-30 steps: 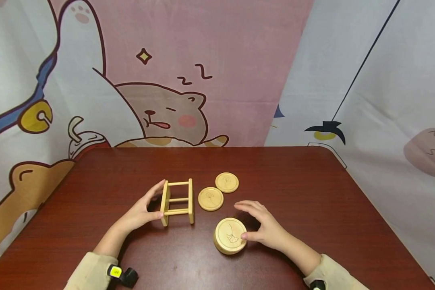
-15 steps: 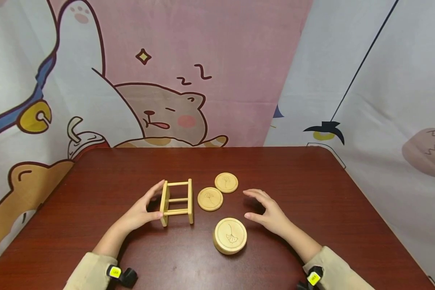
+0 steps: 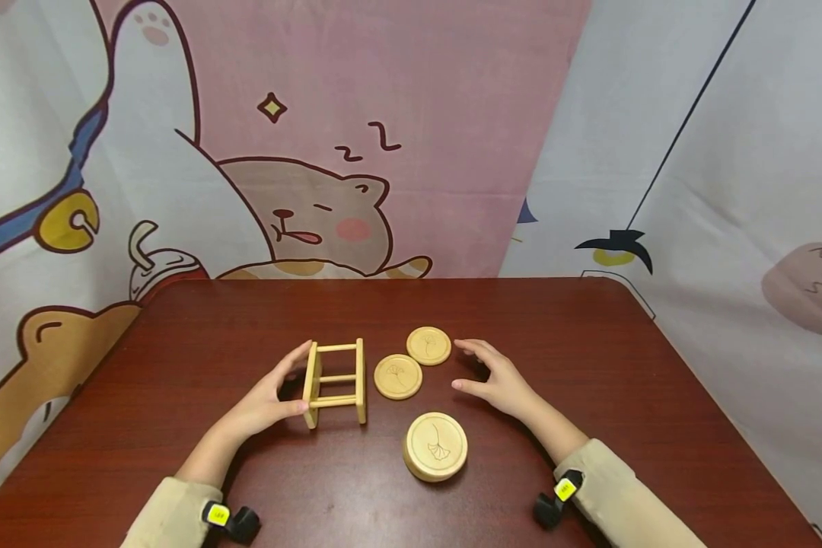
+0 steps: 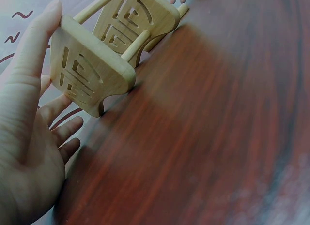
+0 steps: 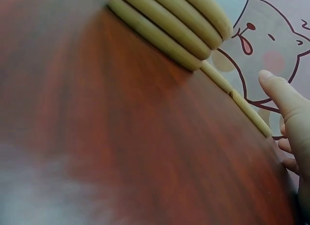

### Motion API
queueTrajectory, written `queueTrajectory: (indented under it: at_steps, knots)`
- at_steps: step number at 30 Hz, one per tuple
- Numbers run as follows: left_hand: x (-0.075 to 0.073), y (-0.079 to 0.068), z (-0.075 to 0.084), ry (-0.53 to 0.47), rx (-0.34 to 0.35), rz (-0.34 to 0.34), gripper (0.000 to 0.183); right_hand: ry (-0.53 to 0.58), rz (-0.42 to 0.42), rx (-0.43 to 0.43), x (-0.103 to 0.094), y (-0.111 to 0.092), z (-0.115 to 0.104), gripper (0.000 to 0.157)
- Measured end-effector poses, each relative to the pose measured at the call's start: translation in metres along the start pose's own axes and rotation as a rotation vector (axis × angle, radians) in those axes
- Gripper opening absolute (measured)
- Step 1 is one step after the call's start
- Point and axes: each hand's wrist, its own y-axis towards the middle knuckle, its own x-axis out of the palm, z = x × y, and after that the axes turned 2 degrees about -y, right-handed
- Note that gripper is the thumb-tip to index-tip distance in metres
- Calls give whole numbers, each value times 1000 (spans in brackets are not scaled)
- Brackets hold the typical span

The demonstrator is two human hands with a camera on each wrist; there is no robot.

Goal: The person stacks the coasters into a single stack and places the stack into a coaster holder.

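On the left of the table stands a small pale wooden coaster rack, two end panels joined by rods. My left hand grips its left panel, thumb at the near edge and fingers at the far edge; cut-out slots show in that panel in the left wrist view. Two round wooden coasters lie flat: a nearer coaster and a farther coaster, both with a leaf design. My right hand is just right of the farther coaster, thumb and fingers spread, holding nothing.
A stack of several coasters sits nearer the front, and its layered edges show in the right wrist view. The dark red-brown table ends at a cartoon-printed cloth behind.
My right hand has left the coaster stack, drawn off to the right, and moved away from me to beside the farther coaster. My left hand and the rack have stayed put.
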Motion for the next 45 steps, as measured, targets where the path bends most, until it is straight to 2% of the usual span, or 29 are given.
queueTrajectory:
  at_steps: [13,26,45]
  knots:
    - [0,1,-1,-2,10,1,91,-65,-61,106,4,21,10,81]
    - [0,1,-2,-9,13,-8,90,-244,-89,70,11,42,19,86]
    - [-1,1,0,-3,11,-4,90,-293,-126,87,13,51,18,85]
